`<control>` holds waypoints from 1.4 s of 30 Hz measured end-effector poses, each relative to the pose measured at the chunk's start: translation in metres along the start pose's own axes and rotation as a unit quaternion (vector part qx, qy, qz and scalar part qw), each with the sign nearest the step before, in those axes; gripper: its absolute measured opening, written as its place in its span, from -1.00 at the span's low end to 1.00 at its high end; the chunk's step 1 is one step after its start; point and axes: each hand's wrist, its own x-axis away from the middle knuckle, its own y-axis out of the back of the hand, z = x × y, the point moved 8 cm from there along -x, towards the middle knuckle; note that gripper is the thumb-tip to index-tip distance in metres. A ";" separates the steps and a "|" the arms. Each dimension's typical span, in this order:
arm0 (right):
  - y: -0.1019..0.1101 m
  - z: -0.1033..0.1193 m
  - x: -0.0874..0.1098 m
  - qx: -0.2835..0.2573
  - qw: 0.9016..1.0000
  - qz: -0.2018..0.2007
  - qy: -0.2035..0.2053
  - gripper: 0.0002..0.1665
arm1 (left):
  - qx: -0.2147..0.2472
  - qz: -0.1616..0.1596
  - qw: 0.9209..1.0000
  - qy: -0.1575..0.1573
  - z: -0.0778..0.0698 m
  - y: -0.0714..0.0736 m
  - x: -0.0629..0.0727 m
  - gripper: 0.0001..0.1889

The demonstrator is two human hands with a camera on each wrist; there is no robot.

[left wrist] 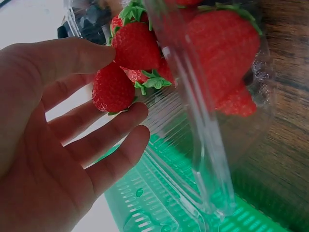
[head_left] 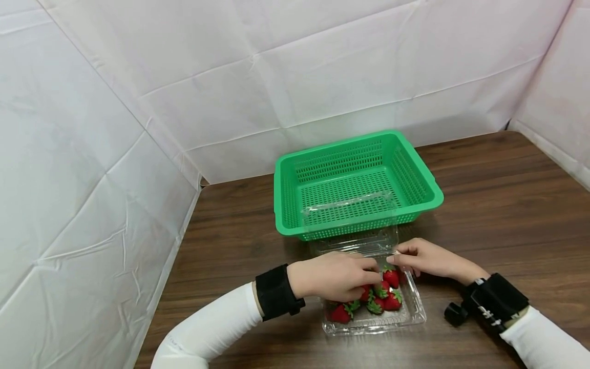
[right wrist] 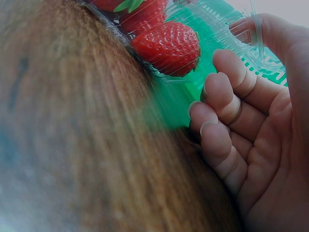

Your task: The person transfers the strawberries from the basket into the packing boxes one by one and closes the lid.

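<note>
A clear plastic clamshell box lies with its lid raised, several red strawberries with green leaves inside. My left hand reaches down into it from the left. In the left wrist view, the thumb and fingers of that hand are around a strawberry, and other strawberries sit close beside it. My right hand is at the box's far right corner. Its thumb shows through the clear plastic and its curled fingers are outside the wall, gripping the edge near a strawberry.
Behind the box stands a green plastic basket with slotted walls, and the clear lid leans over its near rim. Both rest on a dark wooden table. White cloth walls enclose the back and sides.
</note>
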 end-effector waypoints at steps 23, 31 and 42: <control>0.000 0.002 0.000 0.006 1.000 0.005 0.022 -0.63 | 0.028 0.005 0.999 -0.016 -0.003 -0.003 -0.019 -0.68; 0.002 0.001 0.001 0.015 1.000 -0.002 0.008 -0.60 | 0.027 -0.011 0.999 -0.041 -0.015 -0.001 -0.019 -0.69; 0.000 0.001 0.000 0.007 1.000 0.003 0.009 -0.61 | 0.076 0.018 0.996 -0.036 -0.014 -0.012 -0.025 -0.66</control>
